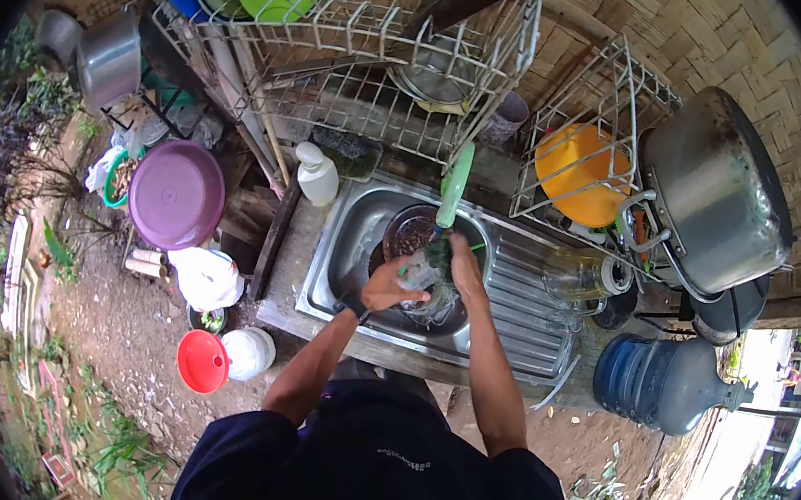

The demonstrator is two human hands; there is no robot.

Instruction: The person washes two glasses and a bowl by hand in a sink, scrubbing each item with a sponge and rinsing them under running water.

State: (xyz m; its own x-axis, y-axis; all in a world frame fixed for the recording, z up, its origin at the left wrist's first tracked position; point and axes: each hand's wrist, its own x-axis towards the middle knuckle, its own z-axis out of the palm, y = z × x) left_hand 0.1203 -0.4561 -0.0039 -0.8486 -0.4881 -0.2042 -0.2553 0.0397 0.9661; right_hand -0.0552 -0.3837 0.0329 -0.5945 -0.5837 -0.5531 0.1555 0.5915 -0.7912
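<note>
Both my hands are over the stainless steel sink (pixel 322 260). My left hand (pixel 384 287), with a dark band at its wrist, is closed around a clear, glass-like container (pixel 420 275). My right hand (pixel 463 262) is closed on a dark green scouring pad (pixel 438 251), which is against the container. A dark round pot or bowl (pixel 410 227) with brownish contents sits in the basin behind them. Other clear items lie in the basin below my hands, too small to tell apart. A light green, tube-like piece (pixel 456 183) with a blue tip hangs above the basin.
A white pump bottle (pixel 316 174) stands at the sink's back left corner. Wire racks (pixel 362 53) overhang the back. On the right are a ribbed drainboard (pixel 523 281), glass jar (pixel 586 276), large pot (pixel 714 193) and water jug (pixel 653 382). A purple basin (pixel 176 195) is at left.
</note>
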